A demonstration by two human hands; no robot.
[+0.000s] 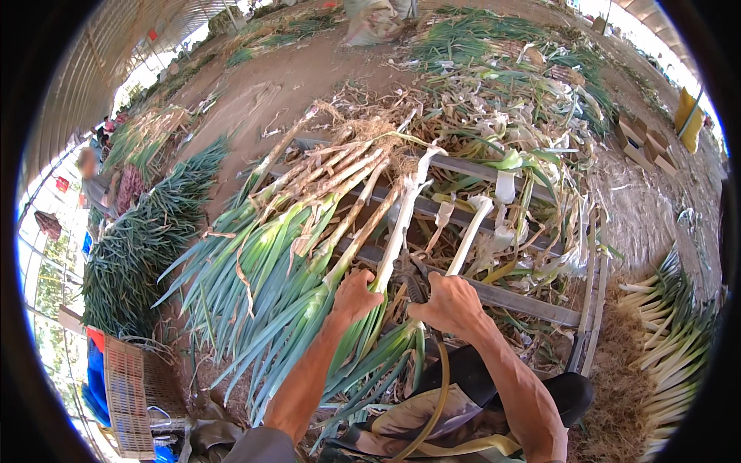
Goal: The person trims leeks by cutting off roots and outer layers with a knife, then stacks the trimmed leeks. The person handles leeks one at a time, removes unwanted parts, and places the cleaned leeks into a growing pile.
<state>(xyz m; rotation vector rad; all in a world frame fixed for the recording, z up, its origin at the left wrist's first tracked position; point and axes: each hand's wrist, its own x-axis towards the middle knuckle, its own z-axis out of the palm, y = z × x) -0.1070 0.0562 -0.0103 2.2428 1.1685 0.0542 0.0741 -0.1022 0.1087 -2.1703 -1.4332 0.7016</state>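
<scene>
Both hands are at work over the near side of the slatted metal rack (532,305). The left hand (355,297) is curled nearly closed around the green lower part of a white-stemmed onion (405,212), its thumb against the stalk; that onion lies over the rack's middle, its pale end pointing to the rack's far side. The right hand (451,303) is folded into a loose fist around a second pale onion (469,231), whose white stem slants up over the rack's bars just right of the first. Between the hands, above the rack's near bar, sits a dark nozzle (409,278), joined to a yellowish hose (441,386) that runs down from the rack; whether the right fingers touch the nozzle, I cannot tell. Unpeeled onions (293,231) with brown-skinned stems and bluish leaves lie across the rack's left part, touching the left hand's side. Stripped skins (502,123) are heaped over the rack's far right part, and a row of white-stemmed onions (656,351) lies on the ground right of the rack.
</scene>
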